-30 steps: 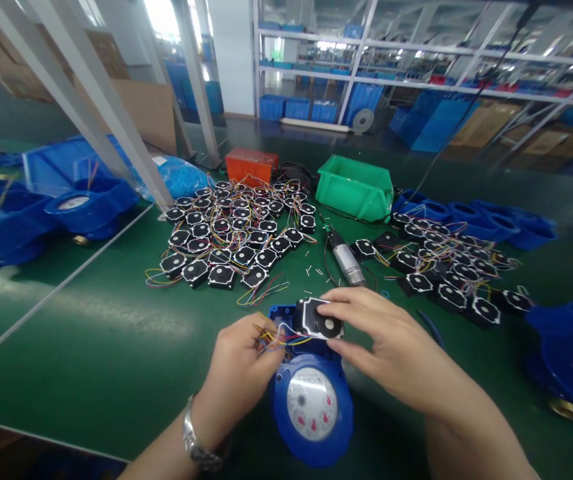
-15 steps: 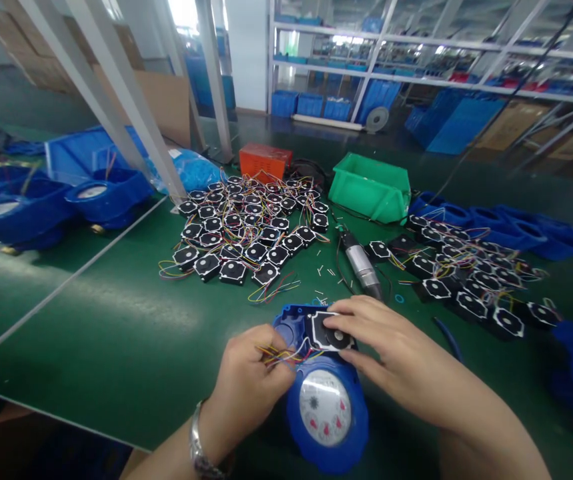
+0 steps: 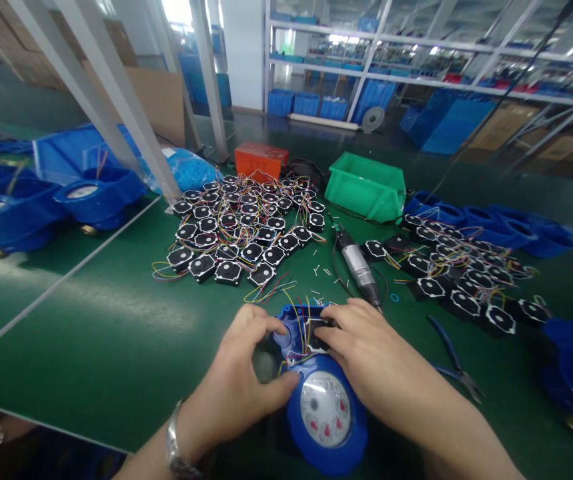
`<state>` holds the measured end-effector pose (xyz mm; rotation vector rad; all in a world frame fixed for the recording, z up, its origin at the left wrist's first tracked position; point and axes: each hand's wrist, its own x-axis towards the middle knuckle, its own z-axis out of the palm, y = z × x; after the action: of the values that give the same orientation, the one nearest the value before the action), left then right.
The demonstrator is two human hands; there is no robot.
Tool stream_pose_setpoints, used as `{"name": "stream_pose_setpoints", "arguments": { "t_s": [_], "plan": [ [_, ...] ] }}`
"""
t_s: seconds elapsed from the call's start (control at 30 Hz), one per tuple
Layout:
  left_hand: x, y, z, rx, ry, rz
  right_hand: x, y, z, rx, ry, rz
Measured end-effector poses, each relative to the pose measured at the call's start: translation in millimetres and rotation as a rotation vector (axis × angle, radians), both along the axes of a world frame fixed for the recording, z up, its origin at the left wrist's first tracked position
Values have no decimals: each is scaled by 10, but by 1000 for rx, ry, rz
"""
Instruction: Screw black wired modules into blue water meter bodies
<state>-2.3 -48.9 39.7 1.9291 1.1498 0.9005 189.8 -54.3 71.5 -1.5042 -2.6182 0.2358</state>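
Note:
A blue water meter (image 3: 361, 407) with a round white dial lies in front of me, its compartment at the far end. Inside that compartment sits a black motor-like module (image 3: 316, 341) with a white edge, partly hidden by my right hand (image 3: 366, 347), whose fingers grip it. Loose yellow, red and white wires (image 3: 304, 327) rise beside the module. My left hand (image 3: 249, 363) is at the compartment's left side, thumb and index finger wide apart, with no wires in it. Its index fingertip is at the rim and its thumb by the dial cover.
Several similar black modules (image 3: 229, 270) with wires lie beyond, and more (image 3: 466, 303) at right. A power screwdriver (image 3: 359, 267), scattered screws (image 3: 323, 271), blue-handled pliers (image 3: 453, 363), a green bin (image 3: 366, 187) and an orange box (image 3: 261, 162) are around. Blue housings (image 3: 101, 197) stand left.
My left hand has let go of the wires and its fingers have spread. The wires now stand up from the compartment. My right hand has shifted slightly left over the module, and the pliers have come into full view.

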Motion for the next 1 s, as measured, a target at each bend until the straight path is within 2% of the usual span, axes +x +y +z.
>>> {"name": "stream_pose_setpoints", "arguments": {
  "t_s": [0.1, 0.17, 0.2, 0.27, 0.37, 0.43, 0.57, 0.7, 0.87, 0.93, 1.0],
  "plan": [
    [-134, 100, 64, -70, -26, -53, 19, -19, 61, 6, 10, 12],
    [-183, 207, 143, -101, -45, 8, 96, 13, 161, 26, 99, 2],
    [-178, 269, 196, -97, -27, 46, 151, 55, 214, 47, 147, -48],
    [-100, 393, 323, -38, 78, 54, 275, 205, 283, 77, 164, -285],
    [143, 555, 492, 119, 327, -145, 429, 570, 199, -17, -52, -688],
    [319, 646, 538, 170, 507, -314, 477, 831, 19, -75, -150, -757],
    [546, 805, 462, 100, 745, -529, 487, 1178, -363, -121, -238, -875],
    [586, 886, 344, -51, 713, -625, 509, 1295, -523, -210, -261, -965],
    [538, 865, 266, -206, 568, -632, 545, 1334, -527, -264, -203, -983],
    [524, 853, 240, -210, 536, -626, 552, 1327, -442, -235, -151, -961],
    [518, 846, 218, -202, 511, -617, 563, 1297, -274, -178, -77, -924]
  ]
}}
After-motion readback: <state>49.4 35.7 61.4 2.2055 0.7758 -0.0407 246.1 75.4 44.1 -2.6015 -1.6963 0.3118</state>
